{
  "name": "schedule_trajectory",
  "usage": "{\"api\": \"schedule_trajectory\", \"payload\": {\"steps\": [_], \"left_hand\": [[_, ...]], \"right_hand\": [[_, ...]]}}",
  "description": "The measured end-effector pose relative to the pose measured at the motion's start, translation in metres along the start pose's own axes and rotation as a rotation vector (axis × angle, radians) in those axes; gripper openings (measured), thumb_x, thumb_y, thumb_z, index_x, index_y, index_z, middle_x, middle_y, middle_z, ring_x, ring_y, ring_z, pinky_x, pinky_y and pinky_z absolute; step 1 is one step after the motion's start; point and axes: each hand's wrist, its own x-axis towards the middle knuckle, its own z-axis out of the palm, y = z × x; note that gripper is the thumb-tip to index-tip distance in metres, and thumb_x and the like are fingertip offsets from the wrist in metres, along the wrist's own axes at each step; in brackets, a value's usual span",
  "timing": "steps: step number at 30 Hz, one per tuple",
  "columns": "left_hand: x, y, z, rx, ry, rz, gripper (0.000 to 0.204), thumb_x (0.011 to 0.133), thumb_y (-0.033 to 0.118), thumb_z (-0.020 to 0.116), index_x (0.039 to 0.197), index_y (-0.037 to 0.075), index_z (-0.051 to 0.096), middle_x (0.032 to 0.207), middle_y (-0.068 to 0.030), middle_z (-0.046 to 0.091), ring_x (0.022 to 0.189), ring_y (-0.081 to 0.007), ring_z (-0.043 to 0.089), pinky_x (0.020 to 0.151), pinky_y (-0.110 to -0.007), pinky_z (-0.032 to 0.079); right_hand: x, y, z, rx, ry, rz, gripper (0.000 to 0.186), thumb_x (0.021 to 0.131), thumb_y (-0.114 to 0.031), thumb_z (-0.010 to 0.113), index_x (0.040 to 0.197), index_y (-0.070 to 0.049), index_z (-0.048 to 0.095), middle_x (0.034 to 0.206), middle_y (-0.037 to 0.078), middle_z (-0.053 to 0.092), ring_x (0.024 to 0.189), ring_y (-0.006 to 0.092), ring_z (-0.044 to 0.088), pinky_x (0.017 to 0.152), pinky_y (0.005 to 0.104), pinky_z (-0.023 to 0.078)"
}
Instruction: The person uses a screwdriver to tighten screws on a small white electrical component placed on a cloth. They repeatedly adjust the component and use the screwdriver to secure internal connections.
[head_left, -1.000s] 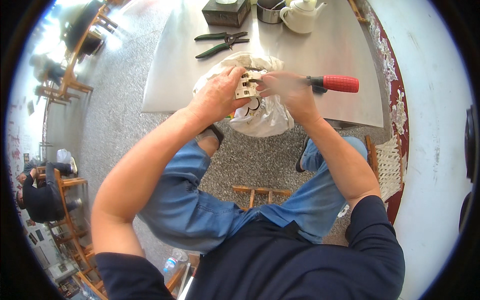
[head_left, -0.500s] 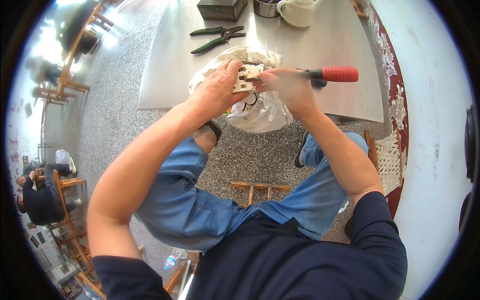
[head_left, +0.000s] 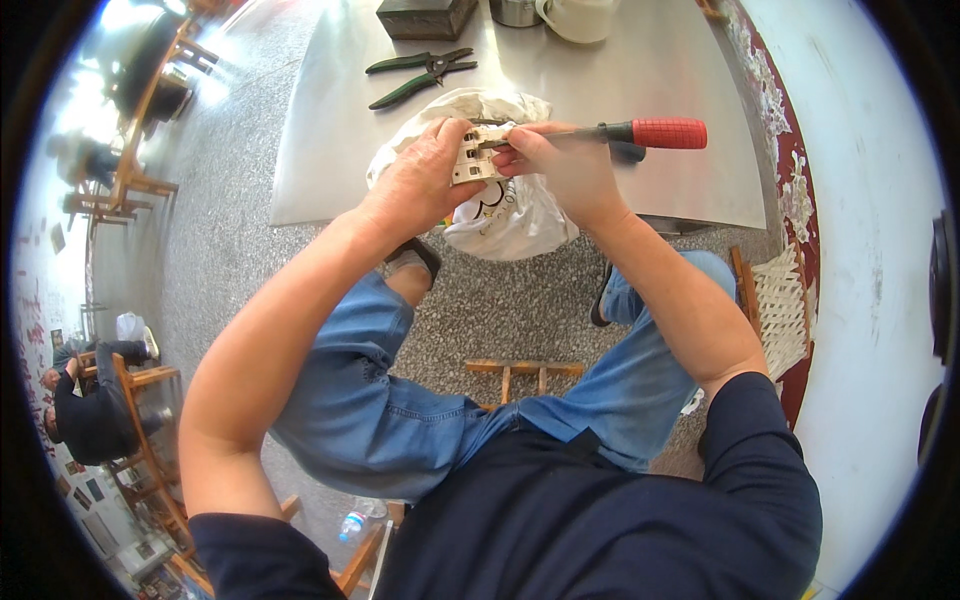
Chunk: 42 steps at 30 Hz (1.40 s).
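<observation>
My left hand (head_left: 420, 175) grips a cream-coloured plastic block with square slots (head_left: 473, 160) by its left side, thumb below and fingers above. The fingers of my right hand (head_left: 570, 170) are closed around the shaft of a red-handled screwdriver (head_left: 668, 133), close to its working end. Its handle points right, and the tip end lies at the block's upper face; the exact contact is too small to make out. Part of my right hand is blurred. A crumpled white plastic bag (head_left: 510, 225) lies under both hands and hangs over the table's front edge.
Green-handled pruning shears (head_left: 420, 75) lie on the metal table (head_left: 340, 150), near a dark rectangular block (head_left: 425, 17). A metal cup (head_left: 515, 11) and a cream pot (head_left: 580, 18) stand at the back. A dark handle (head_left: 627, 152) lies behind my right hand. Another person (head_left: 92, 415) sits at far left.
The view has shifted slightly. The screwdriver handle has swung a little away from me and lies nearly level. My grip on the block is unchanged.
</observation>
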Motion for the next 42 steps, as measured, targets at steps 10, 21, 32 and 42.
{"api": "schedule_trajectory", "payload": {"steps": [10, 21, 32, 42], "left_hand": [[0.0, -0.001, 0.001, 0.014, 0.015, 0.026, 0.065, 0.08, 0.022, 0.083, 0.132, 0.003, 0.049, 0.125, -0.0208, 0.059, 0.12, -0.0418, 0.056, 0.1, -0.048, 0.048], [0.0, 0.0, 0.001, 0.051, 0.015, 0.067, 0.061, 0.083, 0.024, 0.081, 0.129, 0.003, 0.047, 0.124, -0.02, 0.058, 0.116, -0.0419, 0.059, 0.096, -0.05, 0.05], [0.004, -0.001, 0.0, 0.008, 0.013, 0.051, 0.065, 0.078, 0.019, 0.084, 0.131, 0.003, 0.05, 0.123, -0.0223, 0.06, 0.118, -0.0421, 0.057, 0.098, -0.046, 0.048], [0.0, 0.003, 0.0, 0.079, 0.005, 0.049, 0.065, 0.08, 0.027, 0.082, 0.131, 0.003, 0.049, 0.119, -0.0207, 0.063, 0.113, -0.04, 0.061, 0.093, -0.048, 0.05]], "right_hand": [[0.004, -0.002, 0.002, 0.03, 0.024, -0.004, 0.022, 0.101, -0.013, 0.065, 0.108, 0.008, 0.071, 0.099, 0.016, 0.074, 0.088, 0.0228, 0.074, 0.08, 0.0331, 0.062], [0.005, 0.002, 0.001, -0.023, -0.012, -0.072, 0.02, 0.101, -0.011, 0.065, 0.109, 0.007, 0.07, 0.099, 0.016, 0.075, 0.091, 0.0214, 0.074, 0.085, 0.0324, 0.062], [0.003, 0.0, -0.002, -0.064, -0.02, -0.073, 0.02, 0.1, -0.01, 0.066, 0.11, 0.007, 0.071, 0.098, 0.016, 0.075, 0.09, 0.0214, 0.075, 0.086, 0.032, 0.062], [0.002, -0.008, -0.001, -0.022, 0.036, -0.046, 0.021, 0.098, -0.013, 0.068, 0.105, 0.006, 0.073, 0.091, 0.012, 0.076, 0.083, 0.0168, 0.074, 0.075, 0.0275, 0.062]]}}
